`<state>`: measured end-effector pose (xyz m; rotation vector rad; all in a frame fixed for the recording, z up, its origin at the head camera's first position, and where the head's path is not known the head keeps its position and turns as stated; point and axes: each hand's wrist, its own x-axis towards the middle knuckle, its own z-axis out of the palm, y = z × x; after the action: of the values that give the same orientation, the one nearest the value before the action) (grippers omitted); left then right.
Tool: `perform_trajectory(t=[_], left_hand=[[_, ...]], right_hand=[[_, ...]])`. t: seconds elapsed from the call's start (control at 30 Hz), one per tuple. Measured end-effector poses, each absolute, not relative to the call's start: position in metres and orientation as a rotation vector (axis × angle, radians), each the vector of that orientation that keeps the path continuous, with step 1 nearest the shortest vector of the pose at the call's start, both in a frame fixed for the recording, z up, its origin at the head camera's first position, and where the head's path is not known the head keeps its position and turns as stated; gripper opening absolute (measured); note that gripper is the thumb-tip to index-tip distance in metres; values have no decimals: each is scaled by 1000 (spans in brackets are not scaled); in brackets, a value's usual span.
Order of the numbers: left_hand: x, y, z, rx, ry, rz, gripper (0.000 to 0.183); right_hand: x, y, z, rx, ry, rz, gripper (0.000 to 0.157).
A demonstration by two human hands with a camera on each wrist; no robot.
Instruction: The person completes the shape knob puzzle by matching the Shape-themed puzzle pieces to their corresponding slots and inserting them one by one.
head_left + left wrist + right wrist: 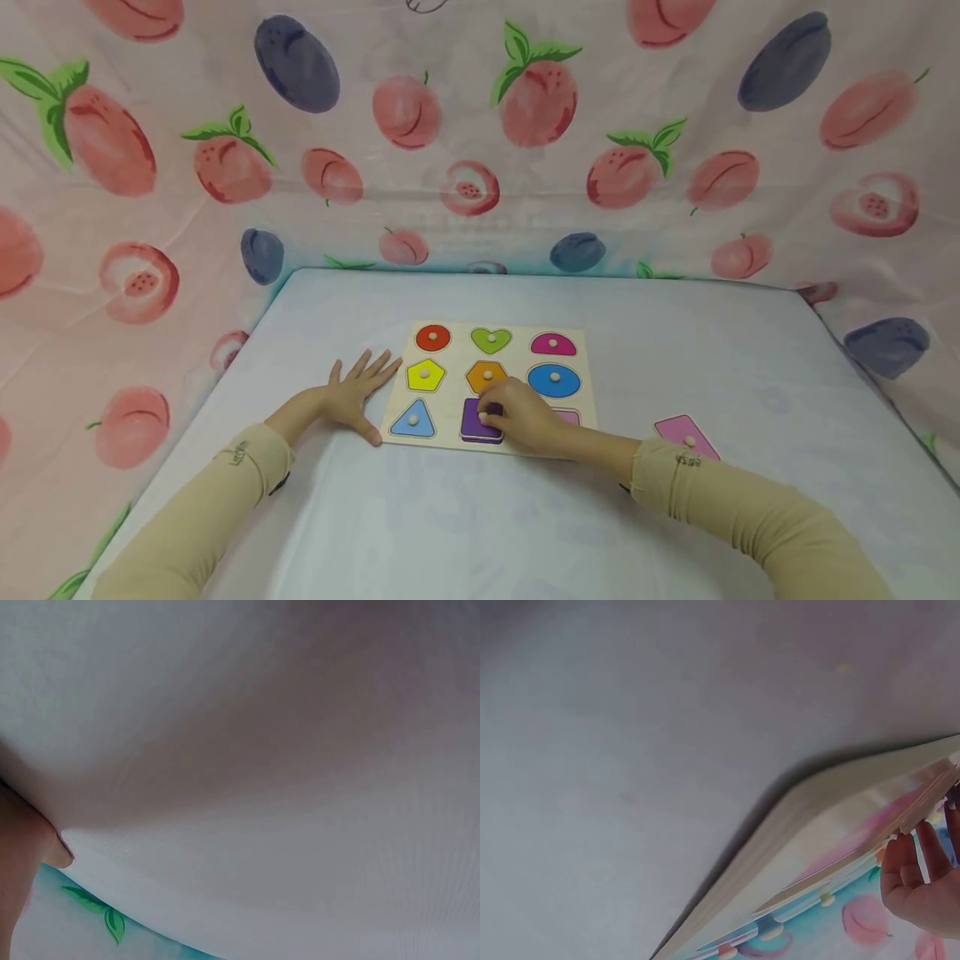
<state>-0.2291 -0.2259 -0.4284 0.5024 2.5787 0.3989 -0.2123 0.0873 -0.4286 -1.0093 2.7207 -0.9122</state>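
A wooden shape puzzle board [450,442] with knobbed pieces lies on the white table. My right hand [528,417] pinches the small knob of a purple square piece [471,412] in the front row. The square sits slightly off its recess, and a purple strip shows below it. In the right wrist view, the right hand [922,881] reaches over the board's thick edge. My left hand [356,396] is spread flat along the board's left side, fingertips and thumb right at its edge. One thumb [56,851] shows at the left wrist view's border.
A pink knobbed piece [684,435] lies on the table right of the board, partly behind the right sleeve. A pink shape area [567,416] on the board is half covered by the right hand. Fruit-print cloth [420,192] hangs behind the table [360,308].
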Motion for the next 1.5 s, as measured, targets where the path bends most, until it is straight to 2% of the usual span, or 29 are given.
perform_trajectory(t=[0.8,1.5], left_hand=[[-226,-226,-431,491,2575,408,129],[-231,-226,-431,500,2584,404,128]], right_hand=[[-207,79,-420,-1214,2812,-571,5],[-207,79,-411,-1190,2767,-509,4]])
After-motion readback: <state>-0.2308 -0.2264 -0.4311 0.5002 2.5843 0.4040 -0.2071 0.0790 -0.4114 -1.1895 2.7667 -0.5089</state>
